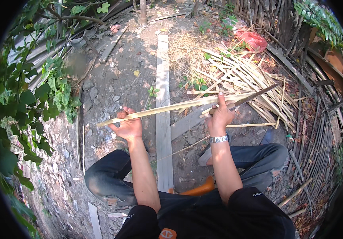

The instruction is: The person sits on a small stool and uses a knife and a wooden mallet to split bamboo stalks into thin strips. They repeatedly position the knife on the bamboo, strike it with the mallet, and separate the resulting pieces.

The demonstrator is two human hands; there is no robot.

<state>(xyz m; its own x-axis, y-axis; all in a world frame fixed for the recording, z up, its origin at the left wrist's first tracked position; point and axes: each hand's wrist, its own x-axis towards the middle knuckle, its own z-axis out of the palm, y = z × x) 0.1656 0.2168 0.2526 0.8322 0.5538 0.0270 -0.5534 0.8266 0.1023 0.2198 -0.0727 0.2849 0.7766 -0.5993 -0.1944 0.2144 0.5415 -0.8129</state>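
A long pale bamboo strip (pixel 167 108) slants across in front of me, its left end a little lower than its right. My left hand (pixel 129 126) is turned palm up and closed around the strip near its left end. In my right hand (pixel 221 116) is the handle of a machete (pixel 256 95), with the dark blade pointing up and to the right. The right index finger stretches up against the strip. Where the strip's right part meets the blade, the two lie close together over a pile of bamboo strips (pixel 251 75); whether they touch I cannot tell.
A long grey board (pixel 163 147) runs away from me between my legs, with another plank (pixel 189 122) angling off it. Dry shavings (pixel 185 49) and a red plastic bag (pixel 252 40) lie beyond. Something orange (pixel 199 187) is beneath me. Leafy vines (pixel 24 103) hang at left.
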